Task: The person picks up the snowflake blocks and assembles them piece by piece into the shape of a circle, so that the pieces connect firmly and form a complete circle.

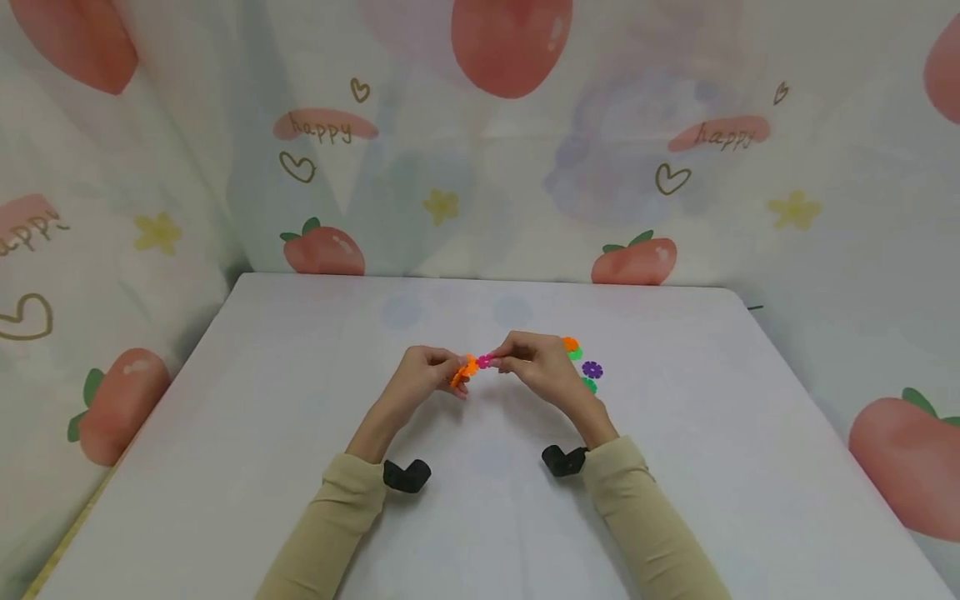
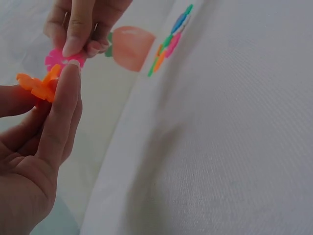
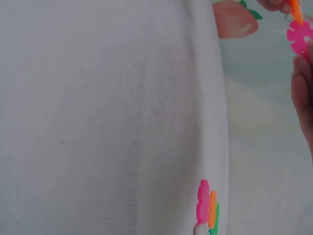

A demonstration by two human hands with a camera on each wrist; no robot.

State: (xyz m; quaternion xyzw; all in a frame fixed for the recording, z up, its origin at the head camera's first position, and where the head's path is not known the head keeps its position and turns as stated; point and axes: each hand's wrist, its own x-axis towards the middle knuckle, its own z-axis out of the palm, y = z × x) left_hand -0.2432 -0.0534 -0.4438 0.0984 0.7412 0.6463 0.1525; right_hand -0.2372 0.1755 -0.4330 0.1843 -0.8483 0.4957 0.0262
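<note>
Both hands meet above the white table in the head view. My left hand point(image 1: 427, 371) pinches orange flower-shaped interlocking discs point(image 1: 470, 365), set at an angle to each other. Facing it, my right hand point(image 1: 536, 362) holds a pink flower-shaped disc point(image 1: 484, 361) between thumb and fingers. In the left wrist view the pink disc point(image 2: 51, 59) meets the orange discs point(image 2: 41, 88), and a left fingertip overlaps its edge. The right wrist view has the pink disc's notched rim point(image 3: 296, 36) against an orange disc point(image 3: 296, 12); most of the right hand point(image 3: 304, 93) lies outside that view.
Loose discs lie on the table beyond the right hand: orange point(image 1: 571, 343), purple point(image 1: 592, 369) and green point(image 1: 589, 387). The left wrist view also has blue point(image 2: 180, 22) and pink ones there. Black wrist devices point(image 1: 407, 476) stick out inward from both sleeves. A printed curtain point(image 1: 480, 167) stands behind the table.
</note>
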